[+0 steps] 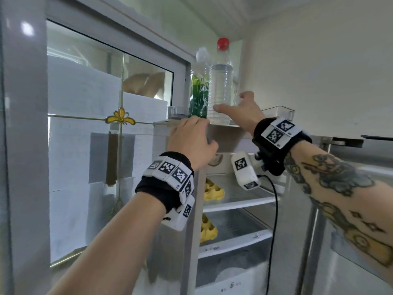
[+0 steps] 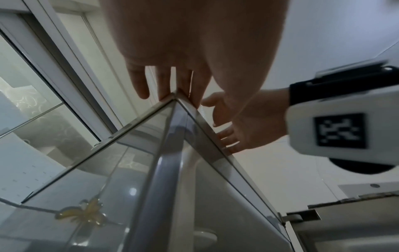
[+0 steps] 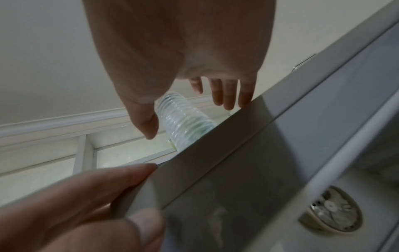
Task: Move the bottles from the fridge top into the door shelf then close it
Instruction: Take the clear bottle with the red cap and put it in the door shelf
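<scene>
left hand (image 1: 191,138) rests at the fridge top (image 1: 221,137) edge, fingers loosely together, empty. at its 1 o'clock stand the green-label bottle (image 1: 198,96) and clear red-capped bottle (image 1: 220,90). right hand (image 1: 244,112), spread, nears the clear one; a clumsy nudge could topple both.

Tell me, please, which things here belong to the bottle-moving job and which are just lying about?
Job: clear bottle, green bottle, fridge top, left hand, right hand.
Lying about: yellow egg trays, clear bin, cabinet's yellow flower ornament.
</scene>
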A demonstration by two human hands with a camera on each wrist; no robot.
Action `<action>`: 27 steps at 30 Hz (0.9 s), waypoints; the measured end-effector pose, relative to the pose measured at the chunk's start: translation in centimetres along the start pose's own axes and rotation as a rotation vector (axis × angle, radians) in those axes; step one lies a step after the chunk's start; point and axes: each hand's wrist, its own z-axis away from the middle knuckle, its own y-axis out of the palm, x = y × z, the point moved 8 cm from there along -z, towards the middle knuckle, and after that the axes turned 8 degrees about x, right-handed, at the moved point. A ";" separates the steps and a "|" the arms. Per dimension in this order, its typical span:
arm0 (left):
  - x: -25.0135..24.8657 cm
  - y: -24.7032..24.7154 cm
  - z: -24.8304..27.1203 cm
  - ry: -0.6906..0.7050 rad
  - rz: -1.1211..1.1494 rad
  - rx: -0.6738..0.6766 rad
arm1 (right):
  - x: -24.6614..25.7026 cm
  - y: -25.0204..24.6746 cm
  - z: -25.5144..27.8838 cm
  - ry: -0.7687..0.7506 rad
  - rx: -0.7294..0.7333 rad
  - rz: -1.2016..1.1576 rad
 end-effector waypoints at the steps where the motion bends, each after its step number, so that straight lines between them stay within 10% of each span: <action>1: 0.0 -0.2 -0.1 0.007 0.002 -0.005 | 0.3 0.4 -0.6 -0.002 0.001 0.001; 17: 0.2 -0.2 0.2 0.084 -0.004 -0.002 | 2.6 1.2 -7.0 0.010 -0.079 -0.035; 27: -0.5 -0.7 -0.2 -0.005 -0.005 -0.029 | 1.7 -4.4 -1.7 -0.071 -0.191 -0.349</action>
